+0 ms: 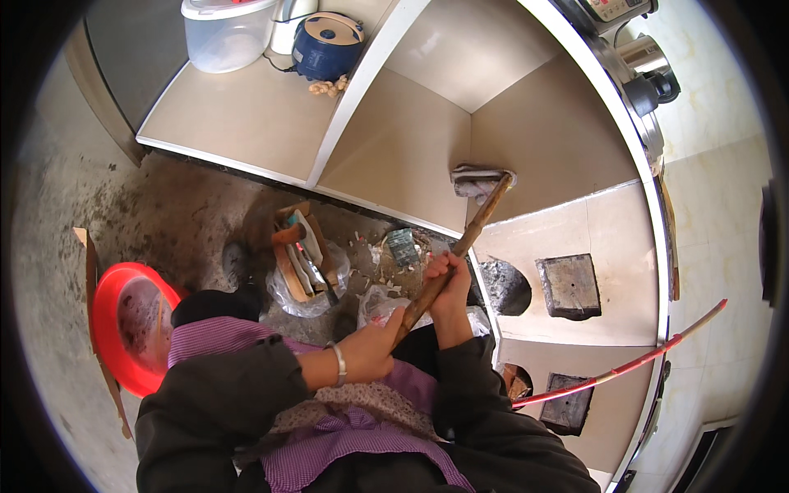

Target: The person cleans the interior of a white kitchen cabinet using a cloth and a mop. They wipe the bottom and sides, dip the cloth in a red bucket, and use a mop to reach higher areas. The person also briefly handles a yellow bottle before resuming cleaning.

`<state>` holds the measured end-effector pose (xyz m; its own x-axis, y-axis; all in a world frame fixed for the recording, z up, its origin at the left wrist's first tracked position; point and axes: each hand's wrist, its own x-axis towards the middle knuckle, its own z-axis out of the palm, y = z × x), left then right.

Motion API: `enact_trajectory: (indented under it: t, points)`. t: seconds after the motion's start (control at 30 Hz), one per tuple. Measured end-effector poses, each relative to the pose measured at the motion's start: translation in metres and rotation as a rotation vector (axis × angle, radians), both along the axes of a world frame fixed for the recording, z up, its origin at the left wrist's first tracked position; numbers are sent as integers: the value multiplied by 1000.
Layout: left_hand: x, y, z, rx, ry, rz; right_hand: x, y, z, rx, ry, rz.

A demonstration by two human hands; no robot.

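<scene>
Both my hands are closed around a bamboo pole (474, 233). My left hand (368, 352), with a bracelet at the wrist, grips its lower end near my waist. Farther up the pole is my right hand (449, 288). A bundled grey-white cloth (478, 182) sits at the pole's far end, against the beige panels inside an open cabinet compartment (400, 148). The exact face it touches is hard to tell.
A red basin (108, 326) of cloudy water stands at left. On the floor lie a box of tools (305, 256), plastic bags and debris. A blue electric pot (328, 46) and clear tub (228, 37) occupy the left compartment. A red-wrapped stick (635, 365) juts out at right.
</scene>
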<state>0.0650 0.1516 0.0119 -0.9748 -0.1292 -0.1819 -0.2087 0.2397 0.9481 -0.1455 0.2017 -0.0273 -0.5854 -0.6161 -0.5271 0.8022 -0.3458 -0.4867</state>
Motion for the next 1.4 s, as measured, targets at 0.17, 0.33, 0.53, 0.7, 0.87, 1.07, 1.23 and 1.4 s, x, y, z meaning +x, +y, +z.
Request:
enact_trajectory:
  t: [0.17, 0.33, 0.53, 0.7, 0.87, 1.07, 1.23, 1.4]
  points:
    - [-8, -10, -16, -55, 47, 58, -8, -13, -3, -16, -16, 18]
    - [-43, -14, -5, 27, -31, 91, -44, -27, -6, -61, 30, 20]
    - [-3, 18, 10, 22, -105, -21, -5, 12, 1, 0, -23, 3]
    - [-36, 3, -11, -66, 23, 85, -38, -13, -6, -39, 0, 22]
    - [-32, 29, -29, -90, 97, 133, -34, 6, -8, -63, -44, 53]
    - [-20, 29, -1, 16, -7, 64, -16, 15, 6, -27, -52, -1]
    - [-56, 14, -4, 29, 81, 121, -45, -8, 10, -97, 93, 14]
    - [-93, -1, -3, 5, 210, 253, -25, -10, 23, -212, 185, 63]
